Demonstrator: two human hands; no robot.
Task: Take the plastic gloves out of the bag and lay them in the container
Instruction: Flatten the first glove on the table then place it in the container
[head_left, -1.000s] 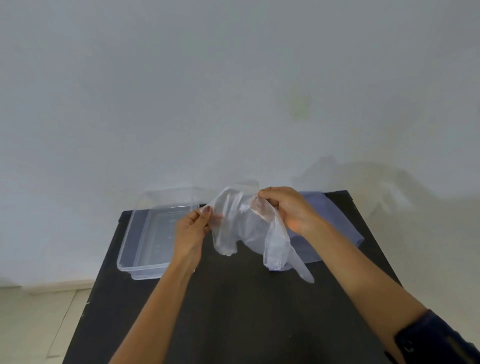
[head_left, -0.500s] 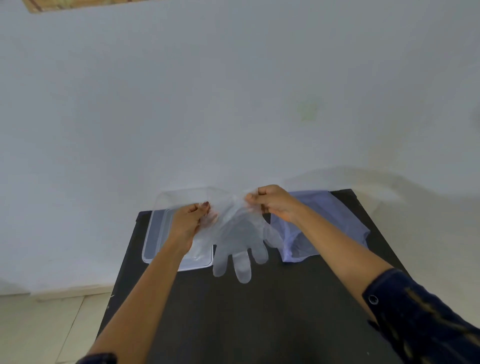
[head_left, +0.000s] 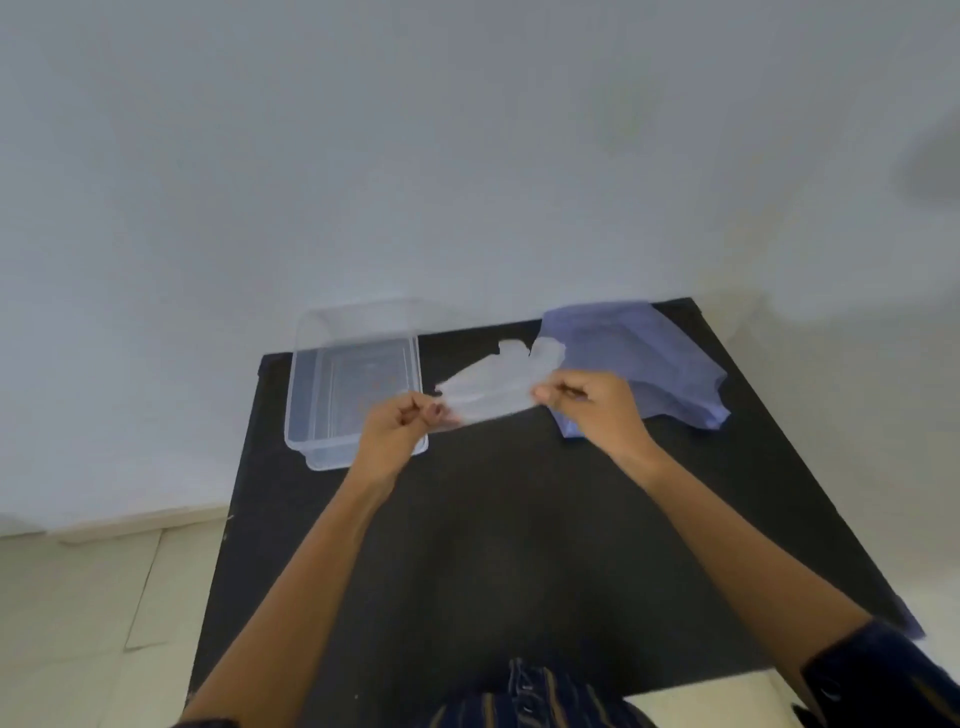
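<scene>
Head view: thin clear film, one plastic glove (head_left: 496, 387), stretched flat in the air between two pinches, its finger end pointing away toward the wall. Left hand (head_left: 402, 422) nipping one cuff corner with thumb and forefinger, right hand (head_left: 589, 402) nipping the other; both closed on the film, nothing else held. Hanging above the black table (head_left: 498, 545), between the clear container (head_left: 358, 387) on the left and the bluish bag (head_left: 644, 364) on the right, touching neither as far as can be told. Container apparently without gloves inside.

Likely trouble: so light a film could slip from a loose pinch, cling to a fingertip on release, fold over itself, or drape across the container rim instead of lying flat within.
</scene>
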